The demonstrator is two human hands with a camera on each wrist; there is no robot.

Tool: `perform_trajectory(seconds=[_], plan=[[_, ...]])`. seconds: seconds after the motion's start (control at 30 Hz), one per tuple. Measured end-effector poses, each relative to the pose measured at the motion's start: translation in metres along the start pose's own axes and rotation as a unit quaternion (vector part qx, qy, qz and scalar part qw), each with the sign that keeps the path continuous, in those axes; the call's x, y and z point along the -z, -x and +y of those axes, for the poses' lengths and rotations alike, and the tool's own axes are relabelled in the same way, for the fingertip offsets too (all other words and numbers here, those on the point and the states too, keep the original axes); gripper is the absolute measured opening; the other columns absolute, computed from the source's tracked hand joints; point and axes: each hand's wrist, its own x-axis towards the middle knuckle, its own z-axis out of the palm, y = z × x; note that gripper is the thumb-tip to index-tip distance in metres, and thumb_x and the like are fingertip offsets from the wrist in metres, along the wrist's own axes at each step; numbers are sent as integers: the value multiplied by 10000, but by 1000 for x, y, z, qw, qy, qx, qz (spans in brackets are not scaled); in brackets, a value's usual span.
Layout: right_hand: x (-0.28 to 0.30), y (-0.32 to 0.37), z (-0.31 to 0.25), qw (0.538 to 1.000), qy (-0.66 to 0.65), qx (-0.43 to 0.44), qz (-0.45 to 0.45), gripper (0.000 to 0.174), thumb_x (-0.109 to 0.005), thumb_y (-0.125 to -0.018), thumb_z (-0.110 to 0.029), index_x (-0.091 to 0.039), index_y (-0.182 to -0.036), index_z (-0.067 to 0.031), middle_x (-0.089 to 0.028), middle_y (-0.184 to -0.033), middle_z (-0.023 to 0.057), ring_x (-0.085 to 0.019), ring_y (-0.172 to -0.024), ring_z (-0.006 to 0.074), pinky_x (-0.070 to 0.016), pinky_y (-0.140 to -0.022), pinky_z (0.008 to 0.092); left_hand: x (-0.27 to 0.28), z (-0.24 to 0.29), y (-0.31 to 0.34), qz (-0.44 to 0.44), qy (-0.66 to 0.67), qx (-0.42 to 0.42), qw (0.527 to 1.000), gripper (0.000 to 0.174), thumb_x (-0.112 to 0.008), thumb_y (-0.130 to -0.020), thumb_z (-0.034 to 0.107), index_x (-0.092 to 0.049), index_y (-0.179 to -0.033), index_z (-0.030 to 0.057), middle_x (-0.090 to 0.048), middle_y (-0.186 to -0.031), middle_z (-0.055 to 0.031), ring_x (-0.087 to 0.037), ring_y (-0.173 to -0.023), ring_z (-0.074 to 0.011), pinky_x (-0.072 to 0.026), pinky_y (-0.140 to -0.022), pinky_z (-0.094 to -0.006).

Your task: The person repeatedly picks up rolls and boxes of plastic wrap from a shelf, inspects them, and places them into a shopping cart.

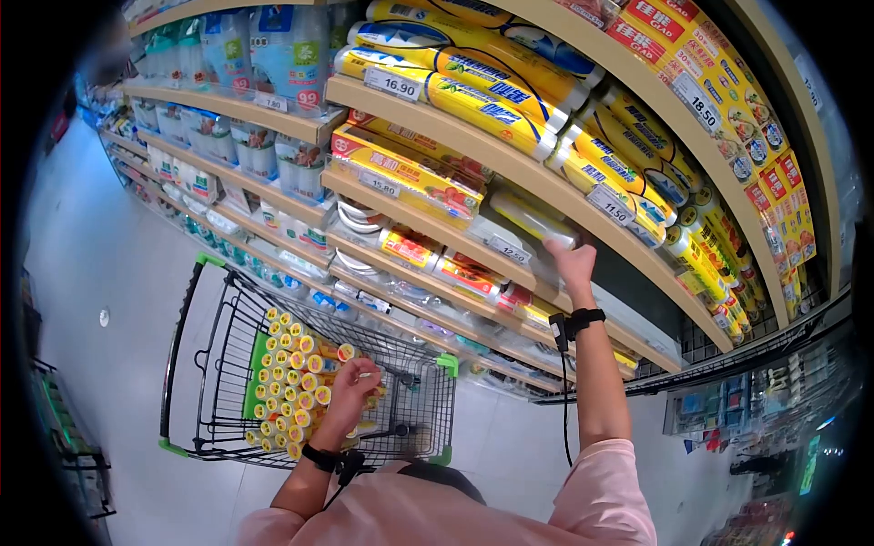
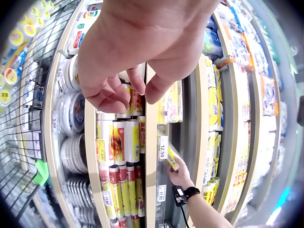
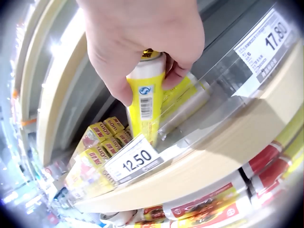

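In the right wrist view my right hand (image 3: 142, 42) grips the end of a yellow roll (image 3: 146, 107) with a barcode, just behind the 12.50 price tag (image 3: 136, 160). Another yellow roll (image 3: 183, 97) lies beside it on the shelf. The head view has my right hand (image 1: 574, 264) at the shelf and my left hand (image 1: 353, 387) over the cart (image 1: 428, 364), near many yellow-capped rolls (image 1: 289, 382). My left hand (image 2: 137, 47) has bent fingers with nothing between them in the left wrist view.
Yellow boxes (image 1: 405, 173) stand left of the right hand on the same shelf. Long yellow rolls (image 1: 473, 91) fill the shelf above, and more rolls (image 1: 455, 273) lie below. Shelf edges (image 1: 437, 218) run close to the right hand. Plastic cups (image 1: 300, 164) stand at the left.
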Motion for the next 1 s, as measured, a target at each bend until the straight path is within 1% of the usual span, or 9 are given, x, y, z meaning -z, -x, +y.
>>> perform_trajectory(seconds=[0.03, 0.07, 0.13, 0.3, 0.47, 0.63, 0.77, 0.87, 1.0], plan=[[1, 10, -15, 998, -27, 30, 57, 532, -848, -663, -243, -621, -1008, 92, -686, -926, 144, -645, -817, 205, -518, -781, 319, 3, 1, 3, -2, 9, 4, 1000, 204, -663, -893, 71, -563, -1070, 81, -591, -1028, -18, -580, -865, -100, -489, -676, -247], [0, 7, 15, 996, 3, -43, 80, 512, -845, -694, -229, -607, -1022, 84, -676, -882, 141, -640, -782, 192, -526, -720, 303, 6, 5, 5, -6, 16, 7, 1000, 204, -663, -895, 75, -564, -1073, 80, -591, -1032, -21, -581, -870, -103, -489, -681, -248], [10, 27, -9, 982, -113, -129, 83, 484, -833, -732, -211, -593, -1043, 71, -660, -907, 134, -636, -779, 170, -541, -682, 283, 9, 13, 12, -11, 19, 13, 1000, 203, -663, -895, 77, -567, -1074, 87, -599, -1023, -15, -592, -868, -105, -485, -705, -247], [22, 97, -38, 906, -352, -194, 135, 357, -748, -862, -172, -557, -1084, 32, -632, -1046, 121, -636, -918, 173, -579, -675, 288, 25, 32, 21, -42, 26, 10, 999, 185, -657, -904, 91, -574, -1069, 97, -606, -1011, -4, -603, -846, -108, -480, -714, -240], [15, 188, -104, 856, -453, -238, 76, 343, -654, -937, -302, -586, -1061, 11, -666, -937, 126, -632, -679, 154, -533, -575, 228, 23, 68, 29, -92, 34, 13, 995, 174, -628, -934, 129, -581, -1096, 84, -602, -1020, -33, -604, -882, -125, -481, -722, -249], [-14, 262, -147, 844, -455, -284, 13, 381, -620, -952, -356, -582, -1046, 11, -673, -880, 110, -628, -607, 150, -521, -531, 228, 12, 107, 38, -169, 31, -49, 984, 437, -530, -997, 155, -375, -1394, 57, -517, -1265, -143, -599, -1034, -240, -524, -885, -365], [-31, 296, -157, 847, -434, -299, -65, 405, -595, -961, -394, -608, -983, 10, -670, -784, 82, -618, -572, 132, -499, -501, 225, 5, 125, 47, -160, 78, -97, 979, 519, -559, -974, 97, -340, -1444, 66, -522, -1277, -148, -592, -1103, -240, -528, -931, -378], [-34, 310, -161, 825, -469, -281, -144, 383, -592, -974, -332, -560, -1116, 22, -665, -924, 123, -644, -727, 173, -535, -635, 273, 15, 128, 48, -176, -27, -129, 976, 507, -564, -972, 98, -357, -1433, 61, -544, -1270, -153, -595, -1112, -222, -541, -915, -376], [-39, 326, -166, 795, -543, -215, -162, 436, -684, -910, -156, -473, -1261, -7, -631, -1085, 128, -633, -902, 206, -538, -774, 344, 22, 132, 57, -123, 102, -43, 986, 452, -608, -953, 112, -419, -1357, 40, -598, -1147, -165, -661, -970, -240, -592, -820, -354]])
